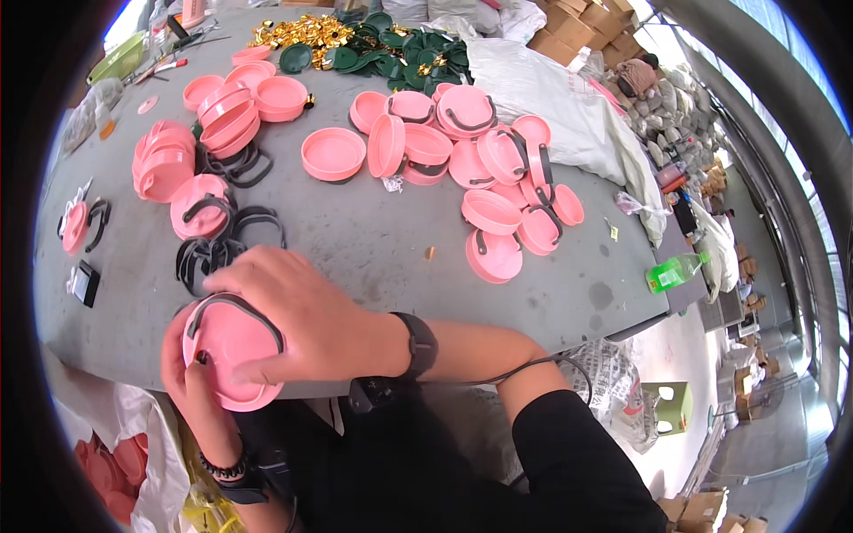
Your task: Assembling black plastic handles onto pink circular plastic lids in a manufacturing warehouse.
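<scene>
Both hands hold a round pink lid (pixel 229 342) with a dark grey strap handle arched over it, close to the table's near edge. My left hand (pixel 188 391) grips its left side, thumb on the face near the strap's lower end. My right hand (pixel 306 320) wraps over the top and right side, with its thumb pressed on the face. The far ends of some fingers are hidden behind the lid. Just beyond the hands lies a heap of dark grey straps (pixel 209 258). Farther off is a pink lid with a strap (pixel 200 206).
Pink lids with straps (pixel 493 213) spread over the grey table's (pixel 382 258) right half; stacked pink lids (pixel 167 164) stand left. Green discs (pixel 426 58) and gold pieces (pixel 306 33) lie at the far edge. A green bottle (pixel 677 272) lies at the right corner. A small black box (pixel 85 284) sits left.
</scene>
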The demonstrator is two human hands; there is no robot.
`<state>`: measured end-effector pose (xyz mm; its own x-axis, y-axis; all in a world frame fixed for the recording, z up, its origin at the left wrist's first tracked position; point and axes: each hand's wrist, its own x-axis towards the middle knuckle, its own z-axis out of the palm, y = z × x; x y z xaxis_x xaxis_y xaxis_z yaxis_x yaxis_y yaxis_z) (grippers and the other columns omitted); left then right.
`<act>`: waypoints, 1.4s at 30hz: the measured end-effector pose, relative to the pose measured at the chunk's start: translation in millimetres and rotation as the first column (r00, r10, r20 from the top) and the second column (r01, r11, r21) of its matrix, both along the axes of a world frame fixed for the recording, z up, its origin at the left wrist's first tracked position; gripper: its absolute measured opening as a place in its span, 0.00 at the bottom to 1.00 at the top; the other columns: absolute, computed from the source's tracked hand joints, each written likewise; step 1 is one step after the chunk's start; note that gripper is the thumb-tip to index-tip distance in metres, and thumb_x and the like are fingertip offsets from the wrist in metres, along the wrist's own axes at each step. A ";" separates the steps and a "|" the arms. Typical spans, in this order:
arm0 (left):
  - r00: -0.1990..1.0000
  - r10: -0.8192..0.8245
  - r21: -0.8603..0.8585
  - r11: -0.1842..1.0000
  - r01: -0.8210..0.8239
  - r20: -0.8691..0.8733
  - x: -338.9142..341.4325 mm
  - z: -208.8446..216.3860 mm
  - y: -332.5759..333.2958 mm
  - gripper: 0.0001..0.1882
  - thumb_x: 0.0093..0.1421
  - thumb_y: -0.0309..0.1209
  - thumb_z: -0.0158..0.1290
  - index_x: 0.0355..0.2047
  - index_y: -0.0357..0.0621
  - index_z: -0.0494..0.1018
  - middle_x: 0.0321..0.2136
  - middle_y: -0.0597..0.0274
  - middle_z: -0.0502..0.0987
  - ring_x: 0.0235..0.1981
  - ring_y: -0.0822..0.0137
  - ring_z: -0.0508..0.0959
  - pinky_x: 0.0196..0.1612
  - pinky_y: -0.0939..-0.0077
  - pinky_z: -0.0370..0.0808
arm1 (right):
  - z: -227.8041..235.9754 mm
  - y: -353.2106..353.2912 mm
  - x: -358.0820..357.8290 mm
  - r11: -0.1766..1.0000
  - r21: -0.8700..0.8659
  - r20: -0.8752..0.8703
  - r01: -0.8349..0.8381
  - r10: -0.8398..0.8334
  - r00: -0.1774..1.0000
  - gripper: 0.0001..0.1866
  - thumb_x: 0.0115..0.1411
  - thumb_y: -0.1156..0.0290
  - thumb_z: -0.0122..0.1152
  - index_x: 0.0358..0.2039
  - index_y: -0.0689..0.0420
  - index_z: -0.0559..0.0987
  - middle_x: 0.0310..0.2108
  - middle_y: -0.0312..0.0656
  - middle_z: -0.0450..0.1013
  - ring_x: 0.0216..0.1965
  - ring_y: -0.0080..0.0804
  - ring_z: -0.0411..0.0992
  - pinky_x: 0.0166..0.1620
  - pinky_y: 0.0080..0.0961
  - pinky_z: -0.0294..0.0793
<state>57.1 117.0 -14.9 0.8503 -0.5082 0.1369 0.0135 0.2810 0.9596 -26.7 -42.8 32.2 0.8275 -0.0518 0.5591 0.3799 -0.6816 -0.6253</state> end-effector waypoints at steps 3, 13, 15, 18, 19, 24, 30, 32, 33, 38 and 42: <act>0.956 0.160 0.111 0.975 -0.192 0.244 -4.3 -3.4 -5.1 0.22 0.49 0.29 0.43 0.46 0.32 0.66 0.43 0.56 0.70 0.46 0.65 0.69 0.52 0.73 0.63 | -4.1 -5.4 3.3 0.997 -0.062 -0.031 0.048 -0.050 0.998 0.27 0.46 0.55 0.63 0.43 0.57 0.70 0.39 0.41 0.66 0.39 0.40 0.63 0.45 0.33 0.59; 0.953 0.145 0.049 0.985 -0.164 0.266 -22.5 13.0 -39.6 0.23 0.49 0.26 0.52 0.47 0.35 0.65 0.45 0.57 0.69 0.47 0.67 0.68 0.52 0.73 0.63 | 11.5 -2.2 11.7 0.994 0.065 0.112 0.091 -0.097 0.989 0.05 0.49 0.67 0.62 0.24 0.53 0.77 0.21 0.35 0.72 0.21 0.32 0.68 0.29 0.25 0.62; 0.939 0.171 -0.005 0.984 -0.178 0.297 -19.9 7.3 -47.9 0.23 0.50 0.28 0.53 0.47 0.35 0.65 0.45 0.57 0.69 0.47 0.67 0.69 0.53 0.73 0.63 | 18.0 -4.1 9.0 0.985 -0.037 0.182 0.171 -0.161 0.970 0.05 0.48 0.66 0.62 0.24 0.52 0.77 0.22 0.34 0.72 0.22 0.32 0.68 0.29 0.26 0.62; 0.928 0.239 -0.100 0.971 -0.219 0.287 -14.0 -1.0 -54.5 0.23 0.52 0.30 0.52 0.48 0.34 0.65 0.45 0.56 0.70 0.47 0.66 0.69 0.53 0.72 0.62 | 18.7 -2.4 13.4 0.922 -0.271 0.364 0.277 -0.168 0.916 0.04 0.48 0.66 0.61 0.24 0.49 0.77 0.22 0.32 0.72 0.24 0.28 0.69 0.29 0.26 0.61; 0.927 0.249 -0.126 0.967 -0.222 0.282 -14.2 -2.1 -54.7 0.23 0.53 0.31 0.52 0.49 0.34 0.65 0.46 0.56 0.70 0.47 0.66 0.69 0.53 0.72 0.63 | 14.6 -0.4 17.1 0.923 -0.267 0.433 0.278 -0.143 0.890 0.03 0.46 0.66 0.60 0.22 0.48 0.76 0.22 0.30 0.71 0.24 0.28 0.69 0.28 0.26 0.61; 0.945 0.275 -0.200 0.950 -0.239 0.180 -13.5 -11.7 -62.4 0.23 0.56 0.31 0.50 0.50 0.35 0.62 0.47 0.56 0.69 0.46 0.66 0.70 0.51 0.73 0.65 | 14.4 -2.1 24.9 0.825 -0.462 0.519 0.326 -0.046 0.853 0.04 0.41 0.66 0.59 0.15 0.47 0.72 0.17 0.27 0.66 0.23 0.28 0.67 0.28 0.26 0.61; 0.961 0.274 -0.172 0.946 -0.276 -0.035 -3.9 -29.1 -71.2 0.26 0.59 0.38 0.51 0.53 0.37 0.60 0.48 0.59 0.67 0.46 0.70 0.69 0.46 0.75 0.68 | -2.6 -4.0 43.7 0.789 -0.554 0.456 0.266 0.020 0.890 0.05 0.39 0.67 0.57 0.12 0.47 0.71 0.13 0.26 0.64 0.23 0.27 0.65 0.28 0.27 0.62; 0.985 0.174 -0.127 0.976 -0.175 -0.024 3.7 -30.7 -69.1 0.25 0.60 0.37 0.46 0.54 0.37 0.58 0.48 0.57 0.66 0.48 0.67 0.69 0.49 0.75 0.67 | -3.8 -7.6 46.9 0.889 -0.415 0.312 0.194 -0.061 0.948 0.06 0.43 0.63 0.58 0.17 0.48 0.74 0.16 0.29 0.66 0.27 0.29 0.66 0.31 0.29 0.63; 0.985 0.170 -0.126 0.977 -0.171 -0.021 3.1 -27.7 -66.4 0.25 0.60 0.37 0.46 0.54 0.37 0.58 0.48 0.57 0.66 0.48 0.67 0.69 0.49 0.75 0.67 | -3.4 -8.0 48.7 0.889 -0.413 0.314 0.198 -0.065 0.947 0.06 0.43 0.63 0.58 0.17 0.48 0.74 0.16 0.29 0.66 0.27 0.29 0.66 0.31 0.29 0.63; 0.963 -0.250 -0.366 0.909 0.199 -0.097 11.5 -22.9 -38.4 0.30 0.63 0.44 0.40 0.60 0.39 0.51 0.55 0.58 0.61 0.54 0.66 0.65 0.53 0.72 0.65 | 0.1 2.4 47.0 0.906 -0.395 0.252 0.151 -0.050 0.966 0.15 0.48 0.54 0.57 0.31 0.50 0.77 0.32 0.40 0.69 0.37 0.36 0.66 0.40 0.35 0.62; 0.936 -0.281 -0.477 0.866 0.152 -0.212 -6.0 -14.5 -41.5 0.29 0.64 0.44 0.39 0.60 0.41 0.52 0.57 0.59 0.60 0.57 0.64 0.62 0.57 0.66 0.60 | -2.3 3.0 42.1 0.898 -0.407 0.254 0.165 -0.062 0.965 0.18 0.50 0.56 0.57 0.38 0.52 0.76 0.33 0.40 0.69 0.39 0.40 0.66 0.45 0.37 0.63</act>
<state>51.1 75.5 -29.5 0.7619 -0.6225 0.1788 0.3600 0.6366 0.6820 15.4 -39.8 29.9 0.6764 0.1456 0.7220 0.3817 -0.9076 -0.1746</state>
